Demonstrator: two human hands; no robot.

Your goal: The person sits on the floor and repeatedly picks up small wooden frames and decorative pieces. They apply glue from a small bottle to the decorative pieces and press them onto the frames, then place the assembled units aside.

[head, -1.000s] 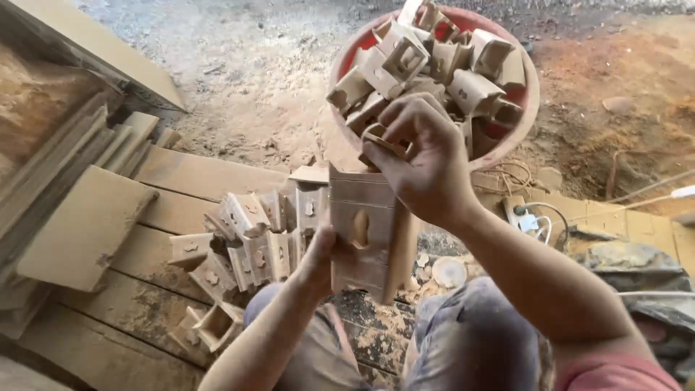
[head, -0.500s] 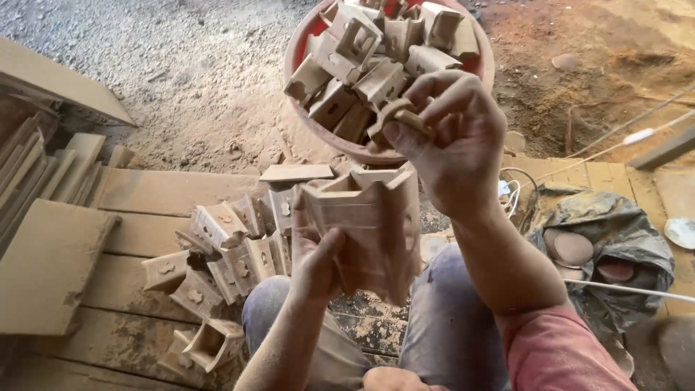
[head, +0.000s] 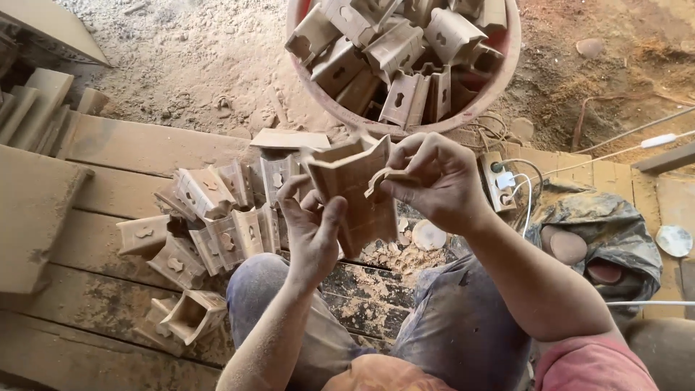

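Red tub (head: 499, 76): upper half cut off by the top edge.
Wooden box (head: 355, 192): lower near face hidden behind the left hand (head: 311, 232).
Curved strip (head: 384, 177): one end hidden inside the right hand (head: 438, 181).
Slab (head: 32, 210): cut off at the left edge.
Plate (head: 675, 240): too small to tell its make.

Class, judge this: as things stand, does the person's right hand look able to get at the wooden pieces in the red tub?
Probably yes. The right hand is just below the red tub, nothing between, though it already pinches a small curved wooden piece.

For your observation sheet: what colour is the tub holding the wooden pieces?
The tub is red, dusted with sawdust; the head view shows it.
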